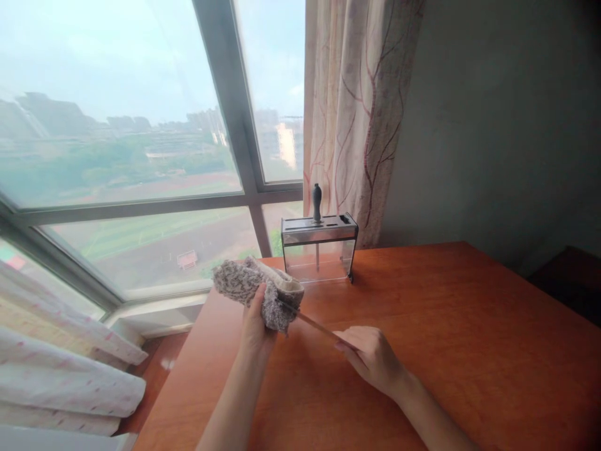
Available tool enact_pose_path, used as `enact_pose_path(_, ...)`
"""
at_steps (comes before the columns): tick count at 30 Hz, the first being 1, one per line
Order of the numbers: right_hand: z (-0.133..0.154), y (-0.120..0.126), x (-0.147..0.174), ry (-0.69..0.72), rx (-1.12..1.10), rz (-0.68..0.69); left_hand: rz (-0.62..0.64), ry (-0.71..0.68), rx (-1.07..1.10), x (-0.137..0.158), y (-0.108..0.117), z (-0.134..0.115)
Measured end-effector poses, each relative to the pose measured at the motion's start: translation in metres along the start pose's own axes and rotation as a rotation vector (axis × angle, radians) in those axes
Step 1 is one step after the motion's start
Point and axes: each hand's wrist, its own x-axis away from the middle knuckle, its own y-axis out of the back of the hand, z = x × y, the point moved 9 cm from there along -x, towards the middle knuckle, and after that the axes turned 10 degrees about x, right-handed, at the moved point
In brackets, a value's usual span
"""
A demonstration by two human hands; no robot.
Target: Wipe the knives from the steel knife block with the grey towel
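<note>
Above the table (422, 326), left hand (256, 326) grips cloth (256, 285) around right hand's (370, 357) knife (312, 322).

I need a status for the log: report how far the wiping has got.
Done: one dark-handled tool stands in the knife block. In hand: the left hand wraps a cloth around a thin blade held by the right hand. Left: the block's other slots look vacant.

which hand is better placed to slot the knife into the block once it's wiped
Right. The right hand already grips the knife by its handle; the left hand is wrapped in the cloth, and the knife block stands just ahead.
</note>
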Motion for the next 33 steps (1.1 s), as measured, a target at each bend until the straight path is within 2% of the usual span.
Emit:
enact_pose_path(4,-0.012,-0.007,0.005,-0.154,-0.192,0.030,0.002,-0.013,-0.001,0.000,0.000,0.000)
enact_pose_path(8,-0.030,-0.022,0.013,-0.436,-0.593,0.085,0.025,0.080,0.038,0.005,-0.002,0.010)
enact_pose_path(11,-0.036,-0.030,0.014,-0.564,-0.858,0.105,0.036,0.115,0.042,0.010,-0.003,0.014)
enact_pose_path(13,-0.040,-0.032,0.013,-0.607,-0.937,0.112,0.034,0.111,0.037,0.012,-0.002,0.015)
enact_pose_path(16,-0.045,-0.032,0.012,-0.650,-0.941,0.088,0.020,0.099,0.027,0.011,0.000,0.014)
enact_pose_path(23,-0.043,-0.034,0.012,-0.578,-0.760,0.102,0.011,0.066,0.021,0.004,0.004,0.014)
enact_pose_path(30,-0.019,-0.021,0.007,-0.207,-0.183,0.082,-0.042,0.031,0.035,-0.003,0.010,0.013)
enact_pose_path(33,-0.011,-0.017,0.006,-0.132,-0.083,0.056,-0.035,0.051,0.037,-0.002,0.008,0.015)
